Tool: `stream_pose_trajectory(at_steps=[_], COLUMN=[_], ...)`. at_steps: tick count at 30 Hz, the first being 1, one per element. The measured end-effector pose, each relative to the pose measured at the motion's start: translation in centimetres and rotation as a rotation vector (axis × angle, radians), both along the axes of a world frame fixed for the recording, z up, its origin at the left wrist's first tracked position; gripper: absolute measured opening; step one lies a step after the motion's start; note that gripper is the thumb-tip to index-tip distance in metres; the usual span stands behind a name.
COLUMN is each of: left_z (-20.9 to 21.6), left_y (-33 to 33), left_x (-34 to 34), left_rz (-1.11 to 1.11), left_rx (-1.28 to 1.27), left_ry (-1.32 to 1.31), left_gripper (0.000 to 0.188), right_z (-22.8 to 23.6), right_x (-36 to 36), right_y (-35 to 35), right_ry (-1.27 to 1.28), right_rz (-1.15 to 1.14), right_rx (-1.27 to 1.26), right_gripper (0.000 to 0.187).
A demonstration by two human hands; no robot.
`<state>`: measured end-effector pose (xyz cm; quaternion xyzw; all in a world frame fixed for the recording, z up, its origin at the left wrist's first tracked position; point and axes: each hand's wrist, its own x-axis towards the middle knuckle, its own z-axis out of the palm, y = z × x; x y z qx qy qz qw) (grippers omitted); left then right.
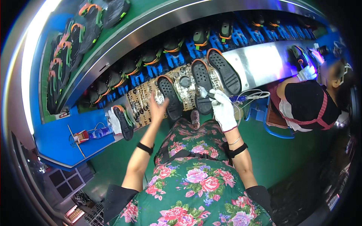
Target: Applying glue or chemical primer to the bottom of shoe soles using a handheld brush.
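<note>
Three dark, perforated shoe soles lie in front of me: a left sole [169, 97], a middle sole [202, 77] and a right sole [224, 71]. My bare left hand [157, 108] is open, with its fingers apart, beside the left sole's edge; whether it touches the sole I cannot tell. My right hand [224, 113], in a white glove, is closed on a small dark-handled tool [211, 95] with a whitish tip. That tip is over the middle sole. The tool's exact kind is not clear.
A tape-covered bench [141, 98] runs under the soles. Behind it, sandals sit on blue holders [175, 60]. Another sole [123, 123] stands at left, near a bottle [100, 132] on a blue table [60, 145]. A co-worker [307, 100] sits at right.
</note>
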<state>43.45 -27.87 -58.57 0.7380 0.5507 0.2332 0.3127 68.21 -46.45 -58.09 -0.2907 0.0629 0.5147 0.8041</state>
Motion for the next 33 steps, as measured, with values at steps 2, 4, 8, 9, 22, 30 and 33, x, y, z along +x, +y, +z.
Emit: stream_pose_trajectory(at_steps=[2, 4, 8, 9, 22, 30, 33], left_z=[-4.0, -6.4, -8.0, -7.7, 18.0, 30.5, 29.3], left_y=[-3.8, -6.4, -6.7, -6.3, -0.8, 14.7, 16.8], left_x=[-2.0, -1.7, -0.2, -0.3, 2.7, 21.5, 24.6], left_rz=[-0.023, -0.063, -0.127, -0.113, -0.444, -0.24, -0.143], left_rx=[-0.132, -0.145, -0.028, 0.0, 0.232, 0.596, 0.446], left_ry=[0.171, 0.319, 0.426, 0.362, -0.69, -0.328, 0.002], left_gripper=[0.124, 0.139, 0.141, 0.141, 0.141, 0.139, 0.136], right_z=[-0.3, -0.6, -1.1, -1.2, 1.0, 1.6, 1.7], right_x=[-0.3, -0.8, -1.4, -1.6, -2.2, -2.4, -2.3], right_y=[0.2, 0.3, 0.7, 0.8, -0.2, -0.5, -0.3], right_ry=[-0.017, -0.055, -0.095, -0.046, -0.135, -0.134, -0.049], right_rz=[-0.001, -0.015, -0.054, -0.072, -0.082, -0.114, -0.146], right_rx=[-0.037, -0.047, -0.036, -0.023, -0.017, -0.007, 0.016], right_gripper=[0.024, 0.026, 0.029, 0.029, 0.031, 0.026, 0.025])
